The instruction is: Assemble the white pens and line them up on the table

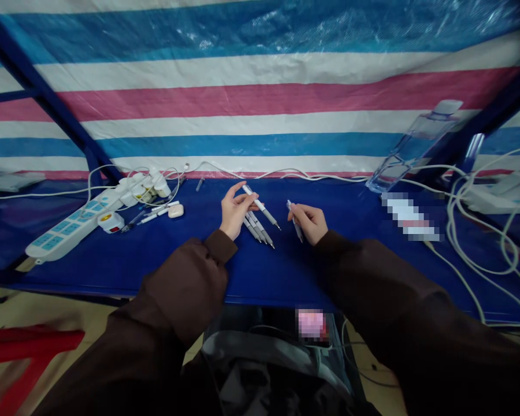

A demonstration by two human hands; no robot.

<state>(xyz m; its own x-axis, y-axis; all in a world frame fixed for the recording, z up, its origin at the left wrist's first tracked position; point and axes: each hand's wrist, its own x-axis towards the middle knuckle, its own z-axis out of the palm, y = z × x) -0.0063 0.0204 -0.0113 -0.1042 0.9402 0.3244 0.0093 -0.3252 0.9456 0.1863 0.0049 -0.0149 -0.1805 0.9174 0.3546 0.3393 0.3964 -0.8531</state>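
The left hand (234,209) pinches one white pen (267,214), long axis slanting, tip toward the right and the near edge. The right hand (311,222) pinches one second pen (297,230), tip also nearward. At least three grey-gripped pens (266,235) lie below the left hand on one blue table (260,277).

Loose, creased dark-brown sleeves (179,294) cover the wrists behind both bare hands (311,221), the left narrowing to a cuff (221,247).
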